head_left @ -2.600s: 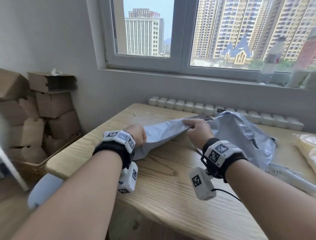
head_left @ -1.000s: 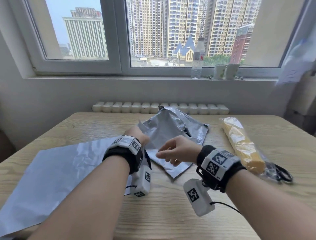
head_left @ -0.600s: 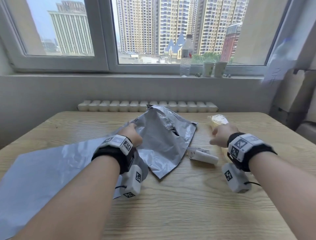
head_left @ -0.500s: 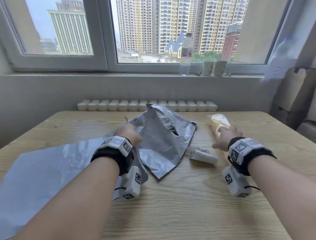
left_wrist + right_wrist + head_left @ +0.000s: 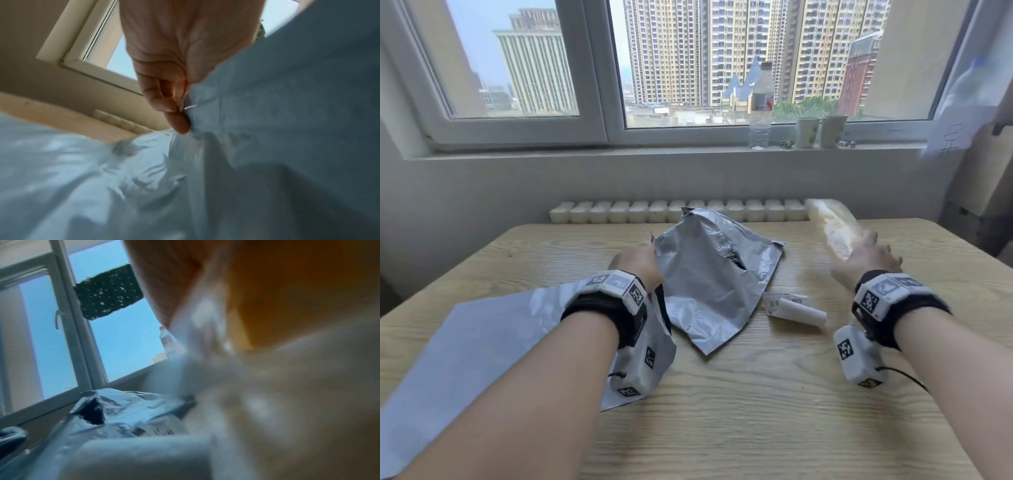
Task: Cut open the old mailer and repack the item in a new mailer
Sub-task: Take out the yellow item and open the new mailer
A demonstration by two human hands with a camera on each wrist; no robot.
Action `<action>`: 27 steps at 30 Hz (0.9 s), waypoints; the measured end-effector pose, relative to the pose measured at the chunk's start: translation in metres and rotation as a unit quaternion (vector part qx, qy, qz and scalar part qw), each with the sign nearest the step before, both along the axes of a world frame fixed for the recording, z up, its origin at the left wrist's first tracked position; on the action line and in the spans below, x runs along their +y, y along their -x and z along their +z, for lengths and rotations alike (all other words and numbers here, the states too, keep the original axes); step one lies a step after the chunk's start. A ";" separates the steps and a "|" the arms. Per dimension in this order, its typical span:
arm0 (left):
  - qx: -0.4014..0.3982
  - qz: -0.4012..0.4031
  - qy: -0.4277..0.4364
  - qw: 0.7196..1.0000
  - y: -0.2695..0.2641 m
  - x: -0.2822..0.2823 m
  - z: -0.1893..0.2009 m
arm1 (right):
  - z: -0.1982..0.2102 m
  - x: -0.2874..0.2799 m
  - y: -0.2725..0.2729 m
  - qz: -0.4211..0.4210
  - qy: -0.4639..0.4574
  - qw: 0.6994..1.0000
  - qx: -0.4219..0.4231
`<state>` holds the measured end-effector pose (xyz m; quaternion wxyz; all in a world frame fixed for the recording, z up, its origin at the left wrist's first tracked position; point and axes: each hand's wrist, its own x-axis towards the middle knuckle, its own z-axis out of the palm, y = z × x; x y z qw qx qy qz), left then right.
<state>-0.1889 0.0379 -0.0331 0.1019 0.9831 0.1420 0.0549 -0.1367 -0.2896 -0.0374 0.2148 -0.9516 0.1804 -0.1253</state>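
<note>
My left hand (image 5: 638,263) pinches the open edge of the flat grey new mailer (image 5: 472,346), which lies across the table's left side; the left wrist view shows my fingertips (image 5: 180,123) closed on the grey plastic. Beside that hand lies the crumpled old mailer (image 5: 709,274), with a dark cut opening, also seen in the right wrist view (image 5: 123,405). My right hand (image 5: 866,260) grips the yellow item in clear wrap (image 5: 832,229), which is tilted and held above the table at the right, blurred.
A rolled white label (image 5: 794,308) lies on the wooden table (image 5: 756,411) between the old mailer and my right wrist. A row of white blocks (image 5: 671,210) lines the table's back edge. A bottle (image 5: 760,102) and two cups (image 5: 820,132) stand on the windowsill.
My right hand left the mailers, went right to the yellow item, took hold of it and lifted it off the table. My left hand kept its pinch on the new mailer.
</note>
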 end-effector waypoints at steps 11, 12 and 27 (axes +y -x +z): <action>-0.016 -0.002 -0.092 0.996 0.019 0.004 0.043 | 0.054 0.078 0.058 0.338 0.031 0.941 0.009; -0.022 0.003 -0.088 0.996 0.023 0.005 0.044 | 0.053 0.082 0.062 0.345 0.071 0.936 0.012; -0.036 -0.098 -0.061 0.993 0.039 -0.012 0.046 | 0.051 0.115 0.091 0.459 0.189 0.867 -0.051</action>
